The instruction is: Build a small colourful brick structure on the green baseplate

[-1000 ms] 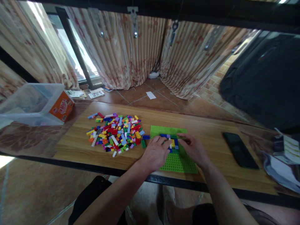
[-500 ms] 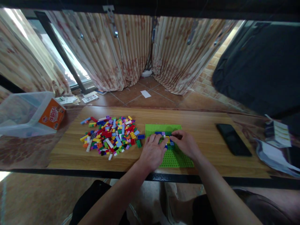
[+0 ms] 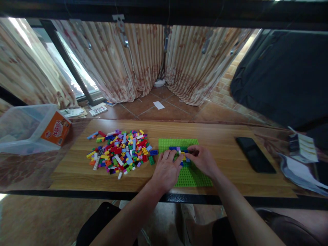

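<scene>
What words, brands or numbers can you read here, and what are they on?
None reads clearly enough to quote.
Orange label on the clear bin: large white characters, too blurred.
White card behind the table: dark print, too small.
Green baseplate: no writing visible.

- Extends left forearm, bare, forward and inward from the lower edge of the view.
- Holds left hand palm down, back facing up, fingers loosely bent, thumb side toward the right hand.
- Extends right forearm, bare too, forward and inward at a mirrored slant.
- Turns right hand inward, thumb and index finger near each other, other fingers curled and partly hidden.
- Keeps both hands close but apart, fingertip contact too small to tell.
</scene>
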A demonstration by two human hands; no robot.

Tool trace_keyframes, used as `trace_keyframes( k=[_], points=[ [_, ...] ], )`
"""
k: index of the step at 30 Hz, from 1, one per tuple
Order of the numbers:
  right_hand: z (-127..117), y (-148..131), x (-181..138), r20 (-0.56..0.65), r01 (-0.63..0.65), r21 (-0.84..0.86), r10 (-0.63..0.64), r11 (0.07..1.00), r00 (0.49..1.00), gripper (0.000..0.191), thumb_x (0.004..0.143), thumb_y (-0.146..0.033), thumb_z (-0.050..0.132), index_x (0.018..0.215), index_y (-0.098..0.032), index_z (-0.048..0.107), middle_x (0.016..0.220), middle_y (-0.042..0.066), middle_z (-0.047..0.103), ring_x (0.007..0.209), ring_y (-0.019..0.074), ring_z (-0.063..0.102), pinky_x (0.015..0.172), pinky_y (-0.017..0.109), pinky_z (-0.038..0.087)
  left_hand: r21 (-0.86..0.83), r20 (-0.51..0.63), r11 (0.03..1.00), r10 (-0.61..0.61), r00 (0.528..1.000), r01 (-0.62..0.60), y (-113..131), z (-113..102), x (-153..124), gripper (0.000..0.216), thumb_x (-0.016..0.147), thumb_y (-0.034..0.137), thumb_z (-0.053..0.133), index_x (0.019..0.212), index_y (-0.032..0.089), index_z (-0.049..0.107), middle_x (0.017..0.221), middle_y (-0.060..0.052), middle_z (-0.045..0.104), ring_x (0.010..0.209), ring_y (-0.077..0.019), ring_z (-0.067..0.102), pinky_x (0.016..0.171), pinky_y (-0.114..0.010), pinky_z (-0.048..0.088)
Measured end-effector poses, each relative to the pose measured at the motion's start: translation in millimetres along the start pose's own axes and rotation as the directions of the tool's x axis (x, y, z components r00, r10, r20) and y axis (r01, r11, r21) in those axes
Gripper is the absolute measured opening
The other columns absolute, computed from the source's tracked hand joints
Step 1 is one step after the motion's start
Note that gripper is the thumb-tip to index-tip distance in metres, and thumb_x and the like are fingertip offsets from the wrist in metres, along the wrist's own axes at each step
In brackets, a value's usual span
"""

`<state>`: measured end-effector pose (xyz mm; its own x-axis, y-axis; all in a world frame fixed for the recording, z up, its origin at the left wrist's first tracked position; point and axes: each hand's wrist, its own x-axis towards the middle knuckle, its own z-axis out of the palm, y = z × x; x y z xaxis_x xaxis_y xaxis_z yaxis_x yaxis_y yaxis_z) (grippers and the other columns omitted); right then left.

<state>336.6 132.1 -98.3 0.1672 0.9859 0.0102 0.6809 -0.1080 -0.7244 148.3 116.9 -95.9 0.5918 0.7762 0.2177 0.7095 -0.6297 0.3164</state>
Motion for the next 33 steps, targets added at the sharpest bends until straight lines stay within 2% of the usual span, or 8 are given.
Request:
trace_keyframes(
  k=[6, 13, 16, 19, 22, 27, 33],
  points=[
    [2, -3, -1, -0.032, -0.022, -0.013, 0.021, 1.0, 0.999, 0.025, 0.07, -0.032, 0.068, 0.088, -0.017, 0.068, 0.078, 0.005, 0.071, 0.067, 0.0174, 0.063, 0.065, 0.031, 0.05, 0.017, 0.007, 1.0, 0.003, 1.0, -0.003, 0, 2, 0, 0.04, 0.093, 0.029, 0.051, 0.132, 0.021, 0.052, 0.131, -0.011, 0.05, 0.121, -0.0287, 0.042, 0.102, -0.047, 0.04],
    [2, -11, -1, -0.013, -0.075, -0.054, 0.075, 0.996, 0.997, 0.026, 0.07, -0.03, 0.068, 0.091, -0.014, 0.069, 0.083, 0.008, 0.071, 0.071, 0.018, 0.064, 0.069, 0.031, 0.05, 0.068, 0.013, 0.997, -0.022, 1.0, 0.021, 4, 2, 1, 0.039, 0.094, 0.028, 0.05, 0.132, 0.021, 0.053, 0.131, -0.011, 0.052, 0.121, -0.0291, 0.044, 0.1, -0.048, 0.042],
    [3, -12, -1, -0.017, -0.099, -0.05, 0.098, 0.994, 0.995, 0.026, 0.069, -0.027, 0.069, 0.091, -0.013, 0.069, 0.082, 0.007, 0.071, 0.071, 0.018, 0.064, 0.068, 0.031, 0.049, 0.096, 0.014, 0.995, -0.042, 0.999, 0.04, 9, 0, 1, 0.038, 0.093, 0.028, 0.052, 0.131, 0.022, 0.054, 0.13, -0.011, 0.054, 0.121, -0.0293, 0.045, 0.103, -0.055, 0.039],
    [5, -11, 0, -0.034, -0.12, -0.036, 0.118, 0.992, 0.992, 0.025, 0.068, -0.027, 0.069, 0.089, -0.013, 0.069, 0.077, 0.006, 0.07, 0.068, 0.0175, 0.063, 0.065, 0.03, 0.048, 0.138, 0.005, 0.989, -0.062, 0.998, 0.06, 14, -2, 1, 0.037, 0.093, 0.027, 0.053, 0.13, 0.024, 0.055, 0.127, -0.01, 0.057, 0.122, -0.0299, 0.045, 0.106, -0.067, 0.029],
    [7, -8, 2, -0.048, -0.127, -0.033, 0.125, 0.991, 0.991, 0.025, 0.065, -0.028, 0.07, 0.086, -0.014, 0.069, 0.073, 0.004, 0.069, 0.064, 0.0166, 0.062, 0.062, 0.029, 0.047, 0.173, -0.01, 0.982, -0.07, 0.998, 0.07, 18, -3, 1, 0.034, 0.094, 0.026, 0.05, 0.128, 0.024, 0.056, 0.129, -0.01, 0.057, 0.124, -0.0301, 0.044, 0.106, -0.074, 0.023],
    [11, -3, 7, -0.057, -0.141, -0.03, 0.139, 0.99, 0.989, 0.024, 0.062, -0.025, 0.07, 0.084, -0.015, 0.069, 0.073, 0.003, 0.069, 0.063, 0.0155, 0.061, 0.061, 0.028, 0.047, 0.21, -0.015, 0.977, -0.038, 0.999, 0.041, 21, -2, 5, 0.031, 0.096, 0.02, 0.042, 0.123, 0.019, 0.059, 0.134, -0.012, 0.054, 0.123, -0.0295, 0.043, 0.106, -0.076, 0.022],
    [11, -1, 9, -0.023, -0.125, 0.032, 0.125, 0.992, 0.992, 0.024, 0.061, -0.021, 0.07, 0.085, -0.014, 0.068, 0.077, 0.005, 0.071, 0.067, 0.0162, 0.063, 0.064, 0.029, 0.05, 0.214, 0.022, 0.977, -0.023, 0.999, 0.018, 24, 0, 9, 0.03, 0.093, 0.015, 0.042, 0.118, 0.013, 0.06, 0.129, -0.014, 0.055, 0.114, -0.0284, 0.047, 0.105, -0.075, 0.025]
  ],
)
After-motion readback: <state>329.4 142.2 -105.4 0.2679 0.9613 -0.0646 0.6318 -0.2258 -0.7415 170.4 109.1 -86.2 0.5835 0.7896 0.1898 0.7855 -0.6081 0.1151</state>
